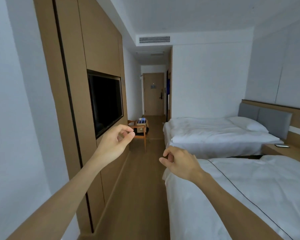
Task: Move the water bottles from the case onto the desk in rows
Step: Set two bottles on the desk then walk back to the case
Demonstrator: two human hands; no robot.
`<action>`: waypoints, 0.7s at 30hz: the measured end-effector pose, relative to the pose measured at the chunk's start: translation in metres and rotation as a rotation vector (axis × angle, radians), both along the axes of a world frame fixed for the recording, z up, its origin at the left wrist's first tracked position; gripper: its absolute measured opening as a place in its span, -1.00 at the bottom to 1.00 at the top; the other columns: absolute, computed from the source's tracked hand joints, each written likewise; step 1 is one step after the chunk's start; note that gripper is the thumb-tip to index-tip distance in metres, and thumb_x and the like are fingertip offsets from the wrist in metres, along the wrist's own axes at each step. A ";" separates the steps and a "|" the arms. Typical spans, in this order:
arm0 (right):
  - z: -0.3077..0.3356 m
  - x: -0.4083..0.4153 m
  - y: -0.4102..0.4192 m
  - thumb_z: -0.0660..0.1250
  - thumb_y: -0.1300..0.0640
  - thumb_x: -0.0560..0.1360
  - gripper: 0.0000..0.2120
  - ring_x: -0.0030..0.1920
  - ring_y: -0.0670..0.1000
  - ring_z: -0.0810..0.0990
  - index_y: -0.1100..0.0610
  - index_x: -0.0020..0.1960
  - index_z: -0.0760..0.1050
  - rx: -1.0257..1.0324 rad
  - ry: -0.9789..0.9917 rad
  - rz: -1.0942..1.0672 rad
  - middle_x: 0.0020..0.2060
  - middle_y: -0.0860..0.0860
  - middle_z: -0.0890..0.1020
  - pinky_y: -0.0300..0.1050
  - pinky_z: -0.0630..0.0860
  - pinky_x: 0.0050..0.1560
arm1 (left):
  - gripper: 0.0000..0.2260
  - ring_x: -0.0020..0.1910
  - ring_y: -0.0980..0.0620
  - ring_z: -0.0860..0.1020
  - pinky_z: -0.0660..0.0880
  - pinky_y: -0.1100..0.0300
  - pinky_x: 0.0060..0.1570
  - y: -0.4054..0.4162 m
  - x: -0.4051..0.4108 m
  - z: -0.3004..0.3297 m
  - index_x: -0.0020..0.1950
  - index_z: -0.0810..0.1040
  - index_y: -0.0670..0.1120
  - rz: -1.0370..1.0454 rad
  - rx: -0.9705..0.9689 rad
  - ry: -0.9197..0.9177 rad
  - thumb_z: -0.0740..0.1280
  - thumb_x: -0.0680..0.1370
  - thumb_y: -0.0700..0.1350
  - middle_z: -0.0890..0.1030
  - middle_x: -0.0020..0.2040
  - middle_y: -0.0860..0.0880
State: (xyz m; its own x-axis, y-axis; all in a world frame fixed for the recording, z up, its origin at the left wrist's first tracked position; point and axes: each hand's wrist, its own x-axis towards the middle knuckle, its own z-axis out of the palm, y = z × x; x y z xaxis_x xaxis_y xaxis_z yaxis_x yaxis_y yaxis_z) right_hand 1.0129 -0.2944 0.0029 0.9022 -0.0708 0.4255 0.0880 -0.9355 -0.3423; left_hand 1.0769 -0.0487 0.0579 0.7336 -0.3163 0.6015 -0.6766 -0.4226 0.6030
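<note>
Hotel room: two white beds [223, 135] right of right hand; wall television [105, 103] beside left hand. Case [142, 124] on chair [139, 134], far beyond hands. Left hand [115, 142], right hand [179, 161]: raised, fingers loosely curled, holding nothing.

Wall panelling [100, 49] – matt wood; floor [139, 187] – smooth wood planks; bedding [232, 187] – white cloth; television [105, 101] – glossy black screen.
</note>
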 end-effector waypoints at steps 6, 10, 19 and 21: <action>-0.016 0.117 -0.024 0.23 -0.27 0.54 -0.80 -0.15 -0.18 0.49 -0.18 0.04 0.40 0.005 0.017 -0.001 -0.14 -0.21 0.53 -0.15 0.36 -0.12 | -0.92 -0.07 0.13 0.57 0.60 0.08 -0.09 -0.030 0.115 -0.013 0.05 0.50 0.27 -0.006 -0.008 -0.006 0.26 0.58 0.13 0.55 -0.01 0.18; -0.018 0.208 -0.041 0.23 -0.27 0.53 -0.81 -0.16 -0.18 0.50 -0.19 0.01 0.38 0.009 0.030 -0.015 -0.12 -0.21 0.54 -0.14 0.36 -0.13 | -0.91 -0.10 0.08 0.58 0.61 0.08 -0.14 -0.045 0.204 -0.020 0.06 0.53 0.23 -0.018 -0.019 0.018 0.27 0.57 0.12 0.55 -0.01 0.16; -0.035 0.395 -0.083 0.23 -0.31 0.50 -0.80 -0.18 -0.21 0.49 -0.22 -0.02 0.37 0.065 0.027 -0.020 -0.13 -0.23 0.54 -0.13 0.38 -0.15 | -0.93 -0.09 0.04 0.57 0.61 0.05 -0.11 -0.089 0.398 -0.037 0.04 0.52 0.22 -0.020 0.027 0.053 0.29 0.58 0.10 0.55 -0.03 0.13; -0.040 0.434 -0.096 0.23 -0.32 0.49 -0.80 -0.19 -0.24 0.47 -0.22 -0.03 0.37 0.076 0.021 -0.014 -0.14 -0.23 0.54 -0.18 0.32 -0.21 | -0.91 -0.09 0.06 0.57 0.61 0.06 -0.10 -0.104 0.439 -0.042 0.06 0.52 0.22 -0.023 0.034 0.059 0.29 0.57 0.11 0.55 -0.02 0.14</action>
